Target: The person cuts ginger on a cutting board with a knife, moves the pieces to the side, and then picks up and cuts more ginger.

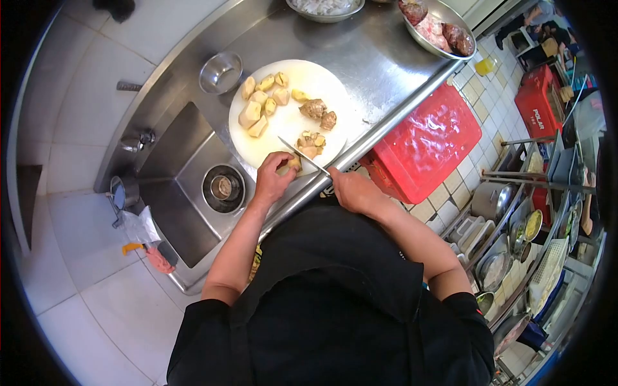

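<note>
A round white cutting board (257,151) lies on the steel counter beside the sink. My left hand (273,177) is at its near edge, fingertips closed on a piece of ginger (295,163). In my right hand (353,190) is the handle of a knife (304,155); its blade points to the upper left, across the board next to the held piece. Peeled pale yellow ginger pieces (251,114) are grouped on the board's left side. Brown unpeeled ginger (313,109) sits on the right. Just beyond the blade is a small pile of peelings and bits (310,143).
A small metal bowl (221,72) stands left of the board, above the sink (170,193). At the far right, a bowl (412,29) holds dark red and pale chunks. A red cooler (428,141) is right of the counter, near racks of pans (494,199).
</note>
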A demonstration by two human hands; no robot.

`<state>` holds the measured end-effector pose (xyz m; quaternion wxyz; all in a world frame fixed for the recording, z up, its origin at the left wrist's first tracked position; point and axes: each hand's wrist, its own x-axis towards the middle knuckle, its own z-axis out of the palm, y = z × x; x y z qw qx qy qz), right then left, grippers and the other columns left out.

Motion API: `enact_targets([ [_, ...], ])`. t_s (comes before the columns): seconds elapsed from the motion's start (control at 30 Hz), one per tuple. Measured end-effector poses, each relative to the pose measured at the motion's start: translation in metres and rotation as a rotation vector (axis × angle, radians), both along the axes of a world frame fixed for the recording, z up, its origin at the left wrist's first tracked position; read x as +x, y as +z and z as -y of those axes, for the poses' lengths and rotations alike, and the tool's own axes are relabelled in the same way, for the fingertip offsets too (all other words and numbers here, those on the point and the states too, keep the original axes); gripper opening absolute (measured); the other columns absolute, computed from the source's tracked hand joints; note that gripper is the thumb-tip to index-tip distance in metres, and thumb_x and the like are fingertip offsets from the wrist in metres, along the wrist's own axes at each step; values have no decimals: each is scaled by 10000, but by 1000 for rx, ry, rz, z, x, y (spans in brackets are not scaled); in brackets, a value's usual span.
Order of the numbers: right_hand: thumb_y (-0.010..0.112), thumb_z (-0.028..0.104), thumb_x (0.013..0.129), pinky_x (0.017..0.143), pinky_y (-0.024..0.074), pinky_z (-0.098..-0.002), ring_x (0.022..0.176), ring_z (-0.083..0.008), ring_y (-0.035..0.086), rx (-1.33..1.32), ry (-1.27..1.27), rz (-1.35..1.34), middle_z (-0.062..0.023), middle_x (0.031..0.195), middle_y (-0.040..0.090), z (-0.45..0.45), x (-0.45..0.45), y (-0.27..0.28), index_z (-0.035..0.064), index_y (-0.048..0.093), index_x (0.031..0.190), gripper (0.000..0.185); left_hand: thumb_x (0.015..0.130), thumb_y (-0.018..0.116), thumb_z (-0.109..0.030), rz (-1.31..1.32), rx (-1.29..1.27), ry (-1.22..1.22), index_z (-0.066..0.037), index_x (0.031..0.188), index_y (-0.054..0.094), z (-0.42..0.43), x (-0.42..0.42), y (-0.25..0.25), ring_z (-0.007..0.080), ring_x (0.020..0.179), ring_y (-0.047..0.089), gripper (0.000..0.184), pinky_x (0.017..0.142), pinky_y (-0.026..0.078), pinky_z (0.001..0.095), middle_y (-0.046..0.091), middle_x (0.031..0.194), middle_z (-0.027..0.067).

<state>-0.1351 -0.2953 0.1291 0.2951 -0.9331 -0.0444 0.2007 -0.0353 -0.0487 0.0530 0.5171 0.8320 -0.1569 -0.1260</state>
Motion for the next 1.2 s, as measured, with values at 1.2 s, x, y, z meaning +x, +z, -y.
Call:
enact_targets([
  [1.2, 490, 178, 1048, 854, 558, -626, 936, -502, 732, 35, -31, -46, -313, 954, 742, -12, 10, -14, -31, 576, 1384, 406, 792, 800, -76, 150, 84, -75, -31, 1201, 708, -21, -3, -4, 313, 1086, 702, 421, 972, 591, 398, 660, 1218, 153],
])
